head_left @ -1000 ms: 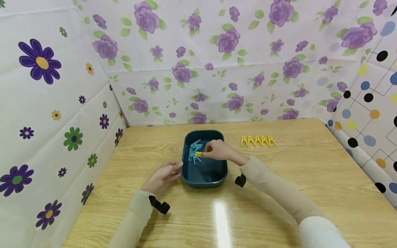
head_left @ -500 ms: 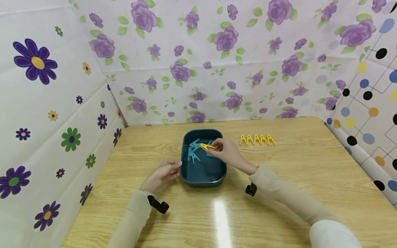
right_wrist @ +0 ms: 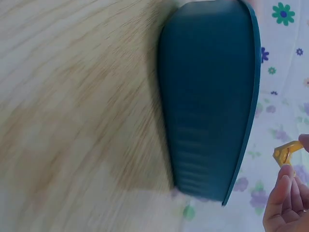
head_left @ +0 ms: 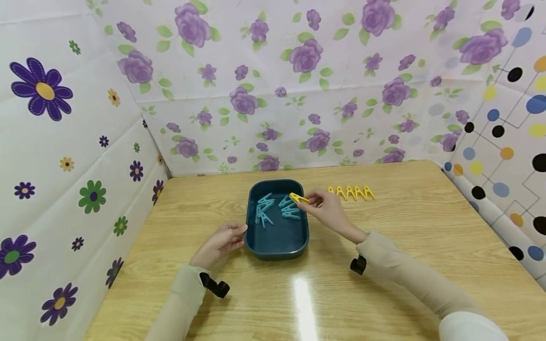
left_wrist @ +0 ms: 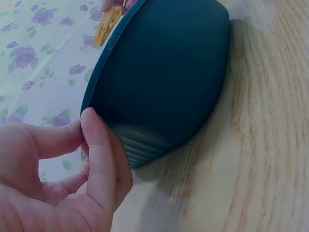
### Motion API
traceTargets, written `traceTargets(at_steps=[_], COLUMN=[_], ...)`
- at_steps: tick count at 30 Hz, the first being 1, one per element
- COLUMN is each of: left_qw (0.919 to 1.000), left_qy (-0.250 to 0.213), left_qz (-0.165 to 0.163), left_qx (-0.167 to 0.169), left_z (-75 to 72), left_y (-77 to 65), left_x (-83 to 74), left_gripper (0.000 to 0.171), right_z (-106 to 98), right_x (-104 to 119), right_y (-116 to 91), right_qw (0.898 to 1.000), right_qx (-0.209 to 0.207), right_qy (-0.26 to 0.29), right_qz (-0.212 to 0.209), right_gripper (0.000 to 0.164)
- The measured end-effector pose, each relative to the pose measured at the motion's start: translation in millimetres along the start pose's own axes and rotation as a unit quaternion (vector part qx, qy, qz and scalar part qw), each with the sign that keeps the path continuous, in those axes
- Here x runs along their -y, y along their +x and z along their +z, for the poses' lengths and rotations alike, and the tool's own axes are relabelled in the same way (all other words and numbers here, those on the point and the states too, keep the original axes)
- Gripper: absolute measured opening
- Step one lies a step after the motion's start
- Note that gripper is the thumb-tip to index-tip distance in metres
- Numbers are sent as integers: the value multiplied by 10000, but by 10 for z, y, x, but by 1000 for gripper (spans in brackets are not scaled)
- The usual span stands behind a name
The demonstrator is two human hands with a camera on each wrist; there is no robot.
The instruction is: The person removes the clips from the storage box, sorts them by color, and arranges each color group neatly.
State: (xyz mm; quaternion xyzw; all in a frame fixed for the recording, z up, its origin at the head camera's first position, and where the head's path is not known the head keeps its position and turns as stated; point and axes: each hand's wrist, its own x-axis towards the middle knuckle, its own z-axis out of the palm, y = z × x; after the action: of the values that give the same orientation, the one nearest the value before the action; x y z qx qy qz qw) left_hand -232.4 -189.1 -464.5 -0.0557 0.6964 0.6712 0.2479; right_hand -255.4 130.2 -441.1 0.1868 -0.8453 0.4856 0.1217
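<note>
My right hand (head_left: 328, 210) pinches a yellow clothespin (head_left: 299, 198) above the right rim of a dark teal bin (head_left: 277, 241). In the right wrist view the clothespin (right_wrist: 286, 153) sits between thumb and fingertips, higher than the bin's rim. My left hand (head_left: 219, 244) holds the bin's left rim; the left wrist view has its thumb and fingers (left_wrist: 99, 140) pinching that edge. Inside the bin lie blue clothespins in two groups, one at the left (head_left: 263, 208) and one at the right (head_left: 290, 208).
Several yellow clothespins (head_left: 351, 192) stand in a zigzag row on the wooden table (head_left: 405, 227), right of the bin. Flowered cloth (head_left: 256, 118) rises behind the table's back edge. A dotted cloth (head_left: 507, 180) hangs at the right.
My right hand has moved right with the yellow clothespin, from over the left blue clothespins to the bin's right rim. More of the right blue group shows. My left hand stays at the rim.
</note>
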Motion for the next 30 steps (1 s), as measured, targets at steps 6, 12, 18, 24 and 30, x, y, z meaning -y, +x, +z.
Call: traceTargets(at_steps=[6, 12, 18, 24, 30], left_qw=[10000, 9999, 9998, 9997, 9997], left_qy=[-60, -103, -184, -162, -116], left_qz=[41, -12, 39, 109, 148], left_qx=[51, 73, 113, 143, 138], left_z=[-11, -8, -14, -21, -14], left_y=[-6, 3, 0, -2, -1], left_x=[18, 15, 11, 16, 23], left_gripper=[26, 32, 22, 11, 11], right_z=[-99, -188, -245, -260, -298], right_x=[-116, -204, -292, -371, -433], right_y=[-13, -41, -47, -32, -56], right_qw=[9997, 9993, 9985, 9975, 9965], right_qx=[-203, -332, -483, -658, -648], right_qy=[9, -9, -98, -220, -299], right_qz=[128, 174, 221, 122, 437], right_gripper=[26, 28, 28, 26, 27])
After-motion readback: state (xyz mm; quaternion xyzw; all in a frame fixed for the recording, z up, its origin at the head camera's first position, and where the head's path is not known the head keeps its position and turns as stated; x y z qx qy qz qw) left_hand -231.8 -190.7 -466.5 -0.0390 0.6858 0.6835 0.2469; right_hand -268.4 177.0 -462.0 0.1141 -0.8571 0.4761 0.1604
